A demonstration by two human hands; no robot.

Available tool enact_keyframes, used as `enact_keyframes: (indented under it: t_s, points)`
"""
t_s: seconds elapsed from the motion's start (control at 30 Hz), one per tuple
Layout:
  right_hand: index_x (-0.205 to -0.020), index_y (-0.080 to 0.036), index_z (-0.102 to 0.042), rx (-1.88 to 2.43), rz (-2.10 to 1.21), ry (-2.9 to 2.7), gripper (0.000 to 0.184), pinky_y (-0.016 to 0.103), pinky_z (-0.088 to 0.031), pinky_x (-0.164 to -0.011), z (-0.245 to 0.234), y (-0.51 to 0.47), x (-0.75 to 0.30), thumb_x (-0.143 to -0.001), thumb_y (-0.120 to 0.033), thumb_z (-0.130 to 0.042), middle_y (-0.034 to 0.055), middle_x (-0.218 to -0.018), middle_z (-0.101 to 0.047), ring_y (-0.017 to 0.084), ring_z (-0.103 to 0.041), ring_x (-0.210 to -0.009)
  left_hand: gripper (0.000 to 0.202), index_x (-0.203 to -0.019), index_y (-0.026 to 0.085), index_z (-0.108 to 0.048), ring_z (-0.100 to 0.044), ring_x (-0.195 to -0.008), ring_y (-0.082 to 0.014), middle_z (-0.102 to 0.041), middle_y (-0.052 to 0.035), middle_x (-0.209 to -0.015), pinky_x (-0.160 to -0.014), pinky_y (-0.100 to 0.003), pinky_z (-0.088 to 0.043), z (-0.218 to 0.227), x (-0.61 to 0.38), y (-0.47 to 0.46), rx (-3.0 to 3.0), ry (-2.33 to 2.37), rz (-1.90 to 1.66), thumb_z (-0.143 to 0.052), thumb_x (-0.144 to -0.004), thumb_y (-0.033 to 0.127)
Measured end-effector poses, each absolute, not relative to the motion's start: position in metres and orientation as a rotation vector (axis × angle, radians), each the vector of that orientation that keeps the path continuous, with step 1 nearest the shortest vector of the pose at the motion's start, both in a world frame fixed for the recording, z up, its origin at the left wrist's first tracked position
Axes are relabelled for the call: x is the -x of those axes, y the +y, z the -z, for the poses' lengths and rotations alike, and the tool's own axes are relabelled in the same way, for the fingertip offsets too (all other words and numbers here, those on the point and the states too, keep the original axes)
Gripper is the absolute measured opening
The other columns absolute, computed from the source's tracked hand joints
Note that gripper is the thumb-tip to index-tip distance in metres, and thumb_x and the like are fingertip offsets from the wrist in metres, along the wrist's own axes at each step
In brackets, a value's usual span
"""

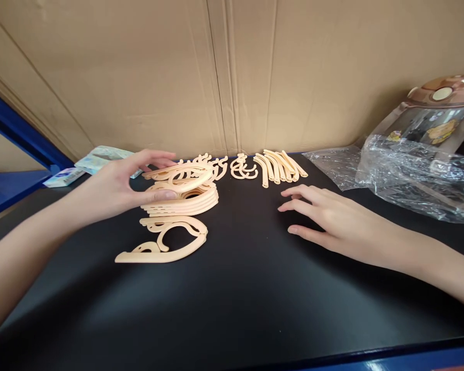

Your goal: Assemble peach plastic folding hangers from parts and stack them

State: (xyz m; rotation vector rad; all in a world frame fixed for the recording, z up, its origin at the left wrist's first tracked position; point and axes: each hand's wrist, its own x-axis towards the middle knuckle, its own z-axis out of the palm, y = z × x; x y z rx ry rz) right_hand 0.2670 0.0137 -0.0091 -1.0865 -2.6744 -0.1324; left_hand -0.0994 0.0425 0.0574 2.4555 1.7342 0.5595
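Note:
My left hand [126, 183] grips the top curved peach plastic piece [185, 178] of a stack [185, 202] on the black table [235, 299], thumb in front and fingers behind. One more curved piece [166, 242] lies flat just in front of the stack. My right hand [328, 219] rests flat on the table to the right, fingers stretched out, holding nothing. Behind it lie a row of curved peach rods [279, 166] and small peach hooks [243, 167].
A cardboard wall [232, 72] closes the back. Crumpled clear plastic bags [410, 172] and a bottle with a brown lid [441, 111] sit at the far right. Pale blue packets [96, 159] lie at the back left, next to a blue frame [19, 134].

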Motion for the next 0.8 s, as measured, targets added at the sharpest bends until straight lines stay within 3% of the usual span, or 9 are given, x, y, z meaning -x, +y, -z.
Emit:
enact_keyframes:
  t_s: [0.13,0.8]
  points:
    - [-0.125,-0.025,-0.057,1.170,0.013,-2.706,0.038,0.050,-0.051,-0.098,0.011,0.014,-0.270,-0.100,-0.047,-0.037,0.0093,-0.136,-0.052,0.028,-0.059,-0.118,0.077,-0.129,0.027,-0.054,-0.054,-0.118,-0.0274,-0.060,-0.0007,-0.132,-0.106,-0.047,-0.040,-0.053,0.109,0.051,-2.443,1.728,-0.509,-0.058,-0.071,0.078]
    - [-0.125,-0.020,-0.059,1.142,0.040,-2.716,0.040,0.048,-0.050,-0.097,0.008,0.011,-0.266,-0.101,-0.042,-0.035,0.0123,-0.130,-0.057,0.028,-0.059,-0.117,0.074,-0.128,0.035,-0.055,-0.051,-0.129,-0.0273,-0.056,0.0051,-0.139,-0.113,-0.043,-0.036,-0.036,0.120,0.063,-2.387,1.620,-0.508,-0.064,-0.067,0.075]
